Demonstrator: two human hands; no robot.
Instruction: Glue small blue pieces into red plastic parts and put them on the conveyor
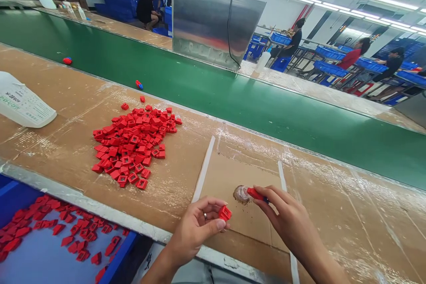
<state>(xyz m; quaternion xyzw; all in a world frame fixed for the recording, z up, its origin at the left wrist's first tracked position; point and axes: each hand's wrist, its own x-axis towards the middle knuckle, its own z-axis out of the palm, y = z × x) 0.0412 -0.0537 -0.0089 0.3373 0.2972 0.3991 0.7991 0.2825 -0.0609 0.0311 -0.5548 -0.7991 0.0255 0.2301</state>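
Note:
Pinched between the thumb and fingers of my left hand (196, 226) is a small red plastic block (225, 213) with a square hollow facing up. My right hand (282, 208) grips a red and blue plastic piece (256, 194), its red end at a whitish, crusted round spot (242, 194) on the cardboard. Whether that end touches the spot I cannot tell. My fingers cover part of the blue side. To the left of both hands lies a large heap of similar red blocks (133, 142).
Beyond the worktable runs a green conveyor belt (199, 80) carrying a few red and blue pieces (139, 84). A white plastic bottle (25, 102) lies at the left. Below the table edge, a blue bin (123, 248) holds red parts. Several people sit in the background.

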